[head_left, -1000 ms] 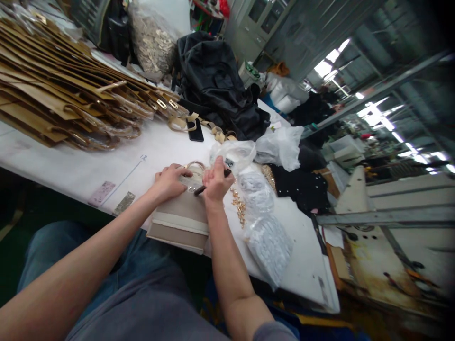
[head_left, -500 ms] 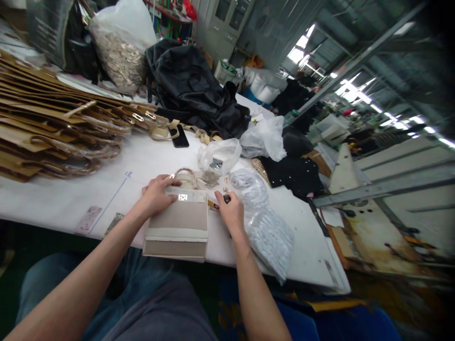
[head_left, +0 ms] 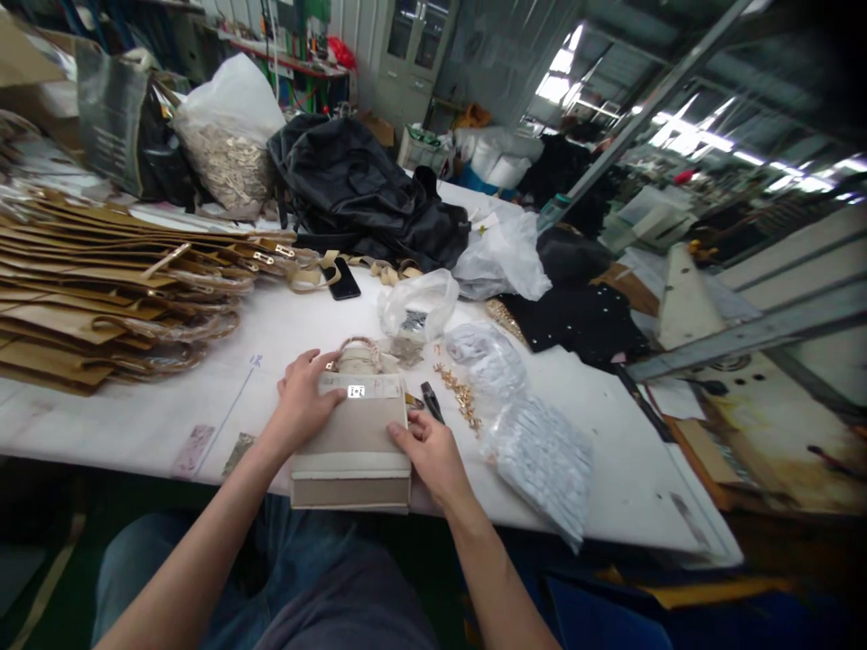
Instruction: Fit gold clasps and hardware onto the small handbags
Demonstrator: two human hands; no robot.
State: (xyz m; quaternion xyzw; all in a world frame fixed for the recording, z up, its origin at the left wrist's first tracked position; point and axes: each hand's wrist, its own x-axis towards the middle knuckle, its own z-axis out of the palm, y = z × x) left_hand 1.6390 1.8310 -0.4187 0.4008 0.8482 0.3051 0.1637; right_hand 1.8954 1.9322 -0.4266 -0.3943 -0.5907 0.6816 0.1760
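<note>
A beige handbag (head_left: pixel 358 433) with an arched handle (head_left: pixel 362 348) lies at the table's front edge, its bottom toward me. A small shiny metal plate (head_left: pixel 356 391) sits near its upper edge. My left hand (head_left: pixel 302 402) grips the bag's upper left side, thumb on the front close to the plate. At the right side, my right hand (head_left: pixel 433 451) is closed on the bag's edge, thumb on the front panel and the other fingers curled beside it. Just beyond that hand lies a dark-handled tool (head_left: pixel 432 402). Small gold-coloured metal pieces (head_left: pixel 461 397) are scattered right of it.
Brown bag pieces (head_left: pixel 122 298) are stacked at the left. Behind the handbag are a phone (head_left: pixel 344 280), an open plastic bag (head_left: pixel 420 302) and a large black bag (head_left: pixel 369 190). Plastic-wrapped pale packs (head_left: pixel 542 460) lie at the right.
My right hand has let go of the dark-handled tool and come down to the handbag's right edge. The left hand stays on the bag. The gold pieces now show uncovered.
</note>
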